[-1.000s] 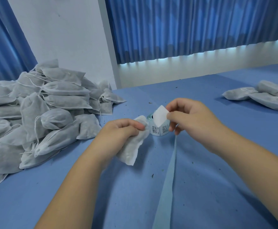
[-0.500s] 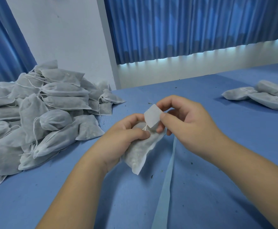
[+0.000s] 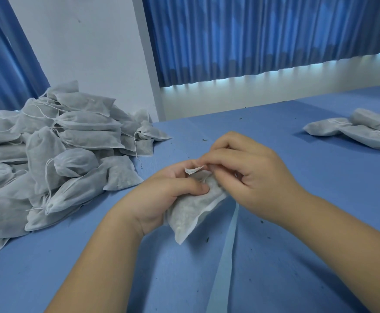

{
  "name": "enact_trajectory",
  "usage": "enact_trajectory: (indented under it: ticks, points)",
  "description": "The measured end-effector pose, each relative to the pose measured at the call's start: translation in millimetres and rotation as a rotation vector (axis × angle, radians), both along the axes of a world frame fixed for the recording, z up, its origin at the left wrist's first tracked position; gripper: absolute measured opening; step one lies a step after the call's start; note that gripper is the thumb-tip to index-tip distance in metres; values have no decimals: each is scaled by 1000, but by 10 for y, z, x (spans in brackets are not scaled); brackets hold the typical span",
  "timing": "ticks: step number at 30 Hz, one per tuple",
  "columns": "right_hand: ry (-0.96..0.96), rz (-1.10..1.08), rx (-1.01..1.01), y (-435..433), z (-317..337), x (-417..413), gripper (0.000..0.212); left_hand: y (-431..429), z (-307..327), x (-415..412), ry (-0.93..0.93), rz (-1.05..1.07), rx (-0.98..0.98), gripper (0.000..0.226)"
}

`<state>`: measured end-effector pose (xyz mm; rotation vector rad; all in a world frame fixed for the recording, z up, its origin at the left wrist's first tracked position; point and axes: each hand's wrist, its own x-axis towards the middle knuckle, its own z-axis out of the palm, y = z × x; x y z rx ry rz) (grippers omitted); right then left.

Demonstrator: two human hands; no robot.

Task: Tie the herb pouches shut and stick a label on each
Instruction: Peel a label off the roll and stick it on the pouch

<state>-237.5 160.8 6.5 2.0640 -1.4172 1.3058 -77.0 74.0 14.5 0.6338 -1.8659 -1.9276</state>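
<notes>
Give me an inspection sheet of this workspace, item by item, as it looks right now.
Surface: blue table, matte covering.
Job's things: one pouch in hand, white label at its top; big pile of pouches on the left; smaller group far right; pale backing strip trailing toward the near edge.
Clutter: dark herb crumbs scattered about.
Grippers: left hand grips the pouch; right hand pinches the label.
Cables: nothing seen.
Surroundings: blue curtains, white wall.
</notes>
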Motion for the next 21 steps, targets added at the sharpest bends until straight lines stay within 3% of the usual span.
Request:
enact_trajectory:
  ticks: [10,17,21]
  points:
    - [108,-4,191,0,24,-94,27,-47,-9,29,27,-18,18,35]
    - [241,-70,276,18,70,-116,30,-20,3,24,77,20,52,46]
    - [341,-141,373,5,104,-131,57,-12,9,-12,122,147,71,41]
